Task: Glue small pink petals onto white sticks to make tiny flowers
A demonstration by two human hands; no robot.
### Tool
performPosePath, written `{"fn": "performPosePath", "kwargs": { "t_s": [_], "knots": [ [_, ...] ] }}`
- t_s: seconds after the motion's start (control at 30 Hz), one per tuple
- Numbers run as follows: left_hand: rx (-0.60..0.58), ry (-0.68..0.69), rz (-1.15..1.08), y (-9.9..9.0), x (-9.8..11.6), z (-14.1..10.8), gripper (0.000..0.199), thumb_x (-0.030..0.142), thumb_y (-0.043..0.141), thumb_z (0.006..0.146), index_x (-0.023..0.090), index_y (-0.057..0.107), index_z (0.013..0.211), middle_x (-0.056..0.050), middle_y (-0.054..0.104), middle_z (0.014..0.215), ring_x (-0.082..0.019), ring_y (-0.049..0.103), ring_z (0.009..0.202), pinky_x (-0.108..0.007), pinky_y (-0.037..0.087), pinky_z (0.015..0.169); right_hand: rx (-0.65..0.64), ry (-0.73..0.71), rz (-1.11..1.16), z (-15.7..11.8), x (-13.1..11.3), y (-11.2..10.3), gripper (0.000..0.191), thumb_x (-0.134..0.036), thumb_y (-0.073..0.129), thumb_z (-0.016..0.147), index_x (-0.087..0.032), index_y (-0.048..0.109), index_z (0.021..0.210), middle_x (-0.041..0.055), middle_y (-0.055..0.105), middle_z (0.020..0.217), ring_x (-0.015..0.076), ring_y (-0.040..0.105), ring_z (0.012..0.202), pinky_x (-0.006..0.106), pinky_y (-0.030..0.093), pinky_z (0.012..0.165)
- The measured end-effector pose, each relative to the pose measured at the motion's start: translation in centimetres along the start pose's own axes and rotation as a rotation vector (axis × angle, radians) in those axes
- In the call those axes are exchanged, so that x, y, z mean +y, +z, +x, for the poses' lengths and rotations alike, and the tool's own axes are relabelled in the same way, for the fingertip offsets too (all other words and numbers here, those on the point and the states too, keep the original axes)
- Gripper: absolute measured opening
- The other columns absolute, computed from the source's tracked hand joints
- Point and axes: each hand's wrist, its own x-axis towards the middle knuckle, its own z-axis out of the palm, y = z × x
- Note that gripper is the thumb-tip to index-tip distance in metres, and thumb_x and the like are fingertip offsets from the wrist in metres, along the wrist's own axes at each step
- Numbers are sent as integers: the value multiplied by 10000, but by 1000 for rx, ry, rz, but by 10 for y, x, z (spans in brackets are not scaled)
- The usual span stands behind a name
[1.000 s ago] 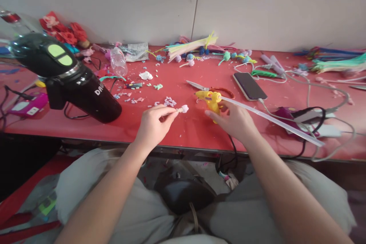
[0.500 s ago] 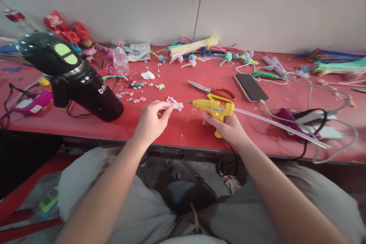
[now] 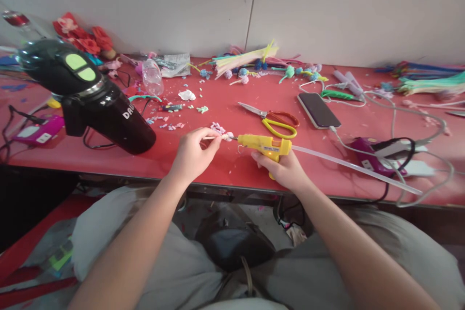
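My left hand (image 3: 199, 154) pinches a thin pale stem with a small pinkish-white tuft (image 3: 227, 136) at its right end. My right hand (image 3: 281, 168) is wrapped round the handle of a yellow hot glue gun (image 3: 259, 143), whose small light glows orange. The gun's nozzle meets or nearly meets the tuft; I cannot tell which. Out of the gun's rear runs a long clear glue stick (image 3: 348, 167). Just behind the tuft lie small lilac pieces (image 3: 217, 127) on the red table (image 3: 207, 169). Scissors (image 3: 279, 123) with red and yellow handles lie beyond the gun.
A black tumbler (image 3: 116, 118) leans at the left by a clear plastic bottle (image 3: 152, 77). Fuzzy craft stems (image 3: 243, 60) line the back. A phone (image 3: 318, 110) with a charging cable and a purple power strip (image 3: 370, 157) lie at the right.
My right hand has brought the glue gun left, its nozzle now at the tuft and its body clear of the scissors' yellow handle. My left hand has barely moved.
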Motion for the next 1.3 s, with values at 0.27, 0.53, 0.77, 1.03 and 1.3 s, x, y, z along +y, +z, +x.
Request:
{"fn": "performPosePath", "kwargs": {
  "t_s": [0.27,0.53,0.77,1.03,1.3],
  "knots": [
    [-9,-6,-30,0,1,0,87,231,674,891,185,747,874,-58,820,917,-191,774,833,-284,622,788,-4,-51,-18,0,-1,0,238,-433,702,878,-202,730,926,1,617,676,156,548,611,320,500,617],
    [-14,-14,-29,0,2,0,94,238,665,893,185,740,872,-59,822,932,-193,776,851,-286,619,789,-18,-69,-16,0,-2,0,250,-418,696,896,-200,749,1006,2,622,688,154,550,608,318,512,628],
    [-9,-11,-27,1,-1,2,102,262,674,890,187,736,860,-65,820,911,-203,778,840,-303,618,779,-26,-63,-21,0,-1,0,250,-429,686,909,-202,745,996,0,616,692,150,538,606,307,498,606],
    [-11,-16,-26,0,0,1,104,267,673,890,192,735,856,-67,820,915,-209,781,853,-307,623,788,-22,-51,-27,0,1,0,274,-448,683,913,-195,744,999,-8,587,659,149,515,587,303,478,581],
    [-19,-55,-44,-1,1,2,113,273,669,902,189,740,873,-70,824,919,-208,784,856,-295,626,783,-30,-34,-58,0,2,-2,285,-462,674,930,-209,755,1034,10,647,705,169,570,620,310,503,589]
  ]
}}
